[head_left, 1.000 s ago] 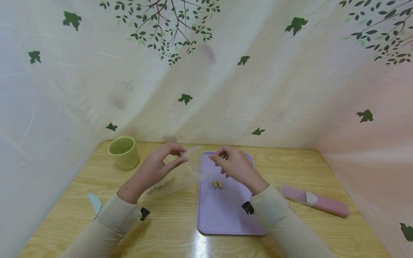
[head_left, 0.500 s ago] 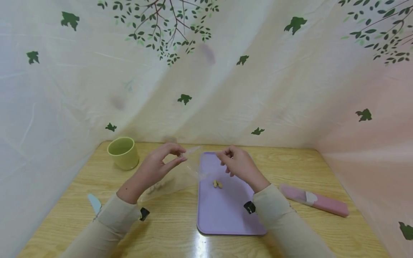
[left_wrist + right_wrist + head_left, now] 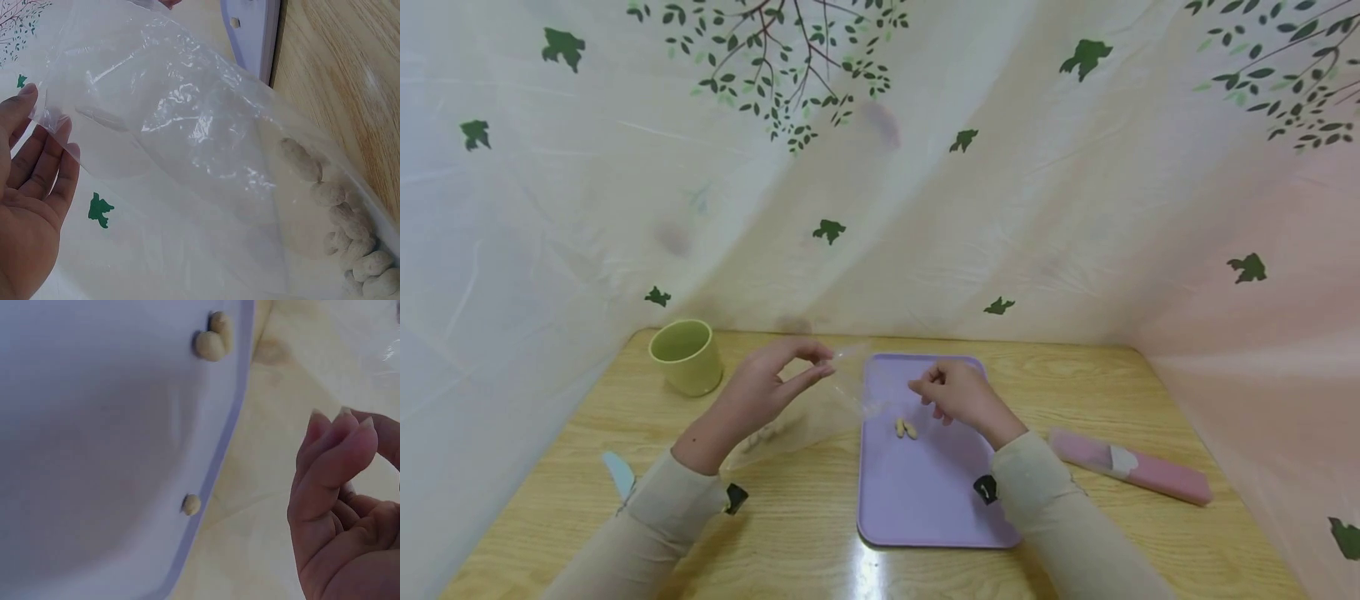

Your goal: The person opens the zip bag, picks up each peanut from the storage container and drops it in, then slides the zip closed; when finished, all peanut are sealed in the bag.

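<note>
My left hand (image 3: 775, 379) pinches the rim of a clear plastic bag (image 3: 820, 417) between thumb and fingers. In the left wrist view several peanuts (image 3: 356, 234) lie in the bag's low end. Two peanuts (image 3: 906, 428) rest on a purple tray (image 3: 925, 500) to the right of the bag. The right wrist view shows a further single peanut (image 3: 190, 505) near the tray's edge. Over the tray's far part hovers my right hand (image 3: 958, 392), fingers loosely bent, with nothing visible in them. Its thumb tip is out of frame in the right wrist view.
A yellow-green cup (image 3: 687, 358) stands at the table's back left. The pale blue tip of a flat object (image 3: 619, 473) shows beside the left sleeve. To the right of the tray lies a long pink case (image 3: 1165, 479). Patterned cloth (image 3: 910, 275) closes off the back.
My right hand has drawn away from the bag's mouth, to the right and then down over the tray. The left hand and the bag stay almost still.
</note>
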`<move>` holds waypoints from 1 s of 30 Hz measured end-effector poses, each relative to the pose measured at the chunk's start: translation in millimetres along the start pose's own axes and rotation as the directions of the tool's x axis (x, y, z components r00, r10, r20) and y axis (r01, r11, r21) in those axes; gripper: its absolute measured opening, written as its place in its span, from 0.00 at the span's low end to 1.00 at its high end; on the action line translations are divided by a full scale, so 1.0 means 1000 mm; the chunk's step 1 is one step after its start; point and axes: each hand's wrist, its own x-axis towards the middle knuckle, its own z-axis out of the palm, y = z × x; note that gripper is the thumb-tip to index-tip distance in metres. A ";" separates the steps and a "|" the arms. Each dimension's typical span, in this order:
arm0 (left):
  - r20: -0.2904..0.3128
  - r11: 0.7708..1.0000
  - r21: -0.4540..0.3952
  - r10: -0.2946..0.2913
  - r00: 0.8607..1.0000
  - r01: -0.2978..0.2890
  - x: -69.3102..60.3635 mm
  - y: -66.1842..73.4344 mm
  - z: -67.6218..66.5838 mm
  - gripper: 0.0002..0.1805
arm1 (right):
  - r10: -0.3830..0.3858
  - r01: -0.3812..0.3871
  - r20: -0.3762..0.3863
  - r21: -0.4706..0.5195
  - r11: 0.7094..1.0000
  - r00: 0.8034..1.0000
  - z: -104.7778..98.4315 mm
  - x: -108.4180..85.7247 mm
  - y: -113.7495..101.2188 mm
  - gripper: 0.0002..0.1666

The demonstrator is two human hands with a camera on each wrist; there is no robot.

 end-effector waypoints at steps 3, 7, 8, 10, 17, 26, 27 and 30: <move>0.010 1.000 0.001 -0.008 1.000 0.008 0.000 0.001 0.000 0.11 | 0.025 -0.024 0.039 -0.020 1.000 0.999 0.003 0.002 0.006 0.15; 0.009 1.000 -0.003 -0.008 1.000 0.008 -0.001 0.001 -0.001 0.10 | 0.035 -0.033 0.079 -0.024 0.999 0.996 0.008 0.006 0.013 0.11; 0.008 1.000 -0.003 -0.008 1.000 0.008 -0.001 0.001 -0.001 0.10 | 0.035 -0.032 0.086 -0.028 0.999 0.996 0.009 0.007 0.014 0.10; 0.009 1.000 -0.008 -0.014 1.000 0.015 -0.001 0.001 -0.001 0.09 | 0.031 -0.027 0.100 -0.040 0.999 0.995 0.011 0.009 0.017 0.10; 0.012 0.999 -0.010 -0.031 0.999 0.031 -0.003 0.001 -0.001 0.10 | 0.019 -0.008 0.163 -0.066 0.998 0.986 0.021 0.010 0.026 0.06; 0.005 1.000 -0.019 -0.021 1.000 0.021 -0.004 0.001 0.001 0.10 | 0.028 -0.012 0.189 -0.087 0.996 0.982 0.028 0.008 0.025 0.07; 0.008 0.999 -0.021 -0.026 1.000 0.026 -0.004 0.001 0.001 0.10 | 0.030 -0.012 0.189 -0.094 0.996 0.982 0.028 0.008 0.025 0.07; 0.015 0.999 -0.023 -0.041 0.999 0.042 -0.004 0.002 0.001 0.11 | 0.028 -0.007 0.190 -0.110 0.994 0.981 0.029 0.008 0.024 0.08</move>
